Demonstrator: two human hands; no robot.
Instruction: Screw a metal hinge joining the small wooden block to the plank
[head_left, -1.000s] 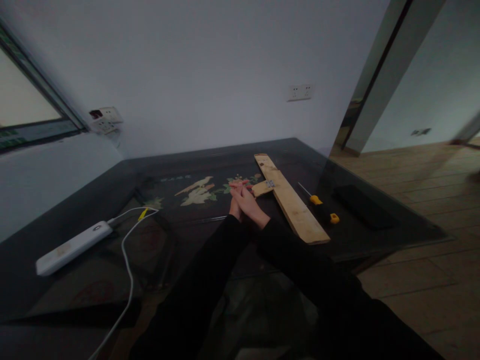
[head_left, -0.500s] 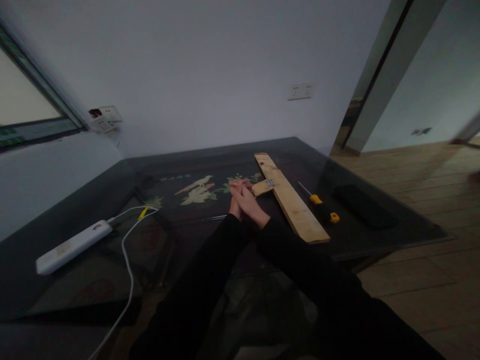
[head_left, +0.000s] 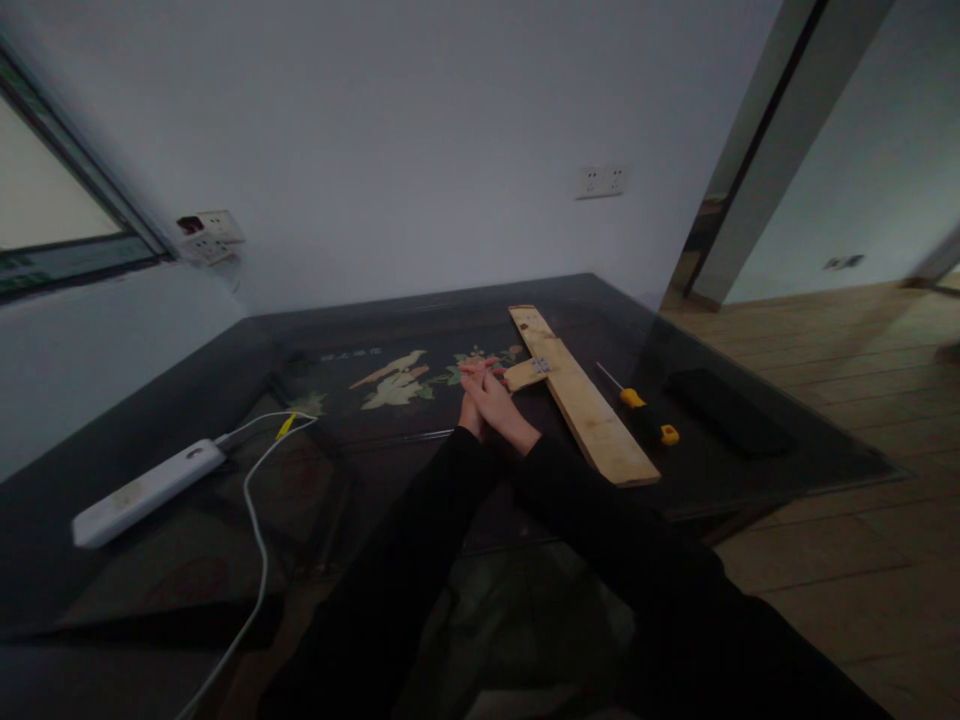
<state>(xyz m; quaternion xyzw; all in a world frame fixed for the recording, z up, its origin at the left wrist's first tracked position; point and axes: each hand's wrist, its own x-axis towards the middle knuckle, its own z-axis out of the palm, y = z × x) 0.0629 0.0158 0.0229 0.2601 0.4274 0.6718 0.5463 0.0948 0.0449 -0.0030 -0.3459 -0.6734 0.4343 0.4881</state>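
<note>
My left hand (head_left: 469, 414) and my right hand (head_left: 499, 408) are clasped together over the dark tabletop, the right one lying across the left. Both are closed, and no object shows between them; the left palm is hidden. Just beyond the fingers, at the right, is a short wooden piece (head_left: 526, 376) joined by a grey metal hinge (head_left: 541, 366) to the side of a long wooden board (head_left: 585, 405). Right of the board rests a screwdriver (head_left: 632, 399) with a yellow and black handle, its shaft pointing away to the left.
A flat black object (head_left: 727, 412) lies near the right edge of the table (head_left: 420, 310). On the left, a white power strip (head_left: 146, 493) trails a white cable (head_left: 256, 525) with a yellow tag (head_left: 286, 427). Wall sockets (head_left: 601, 182) sit behind the table.
</note>
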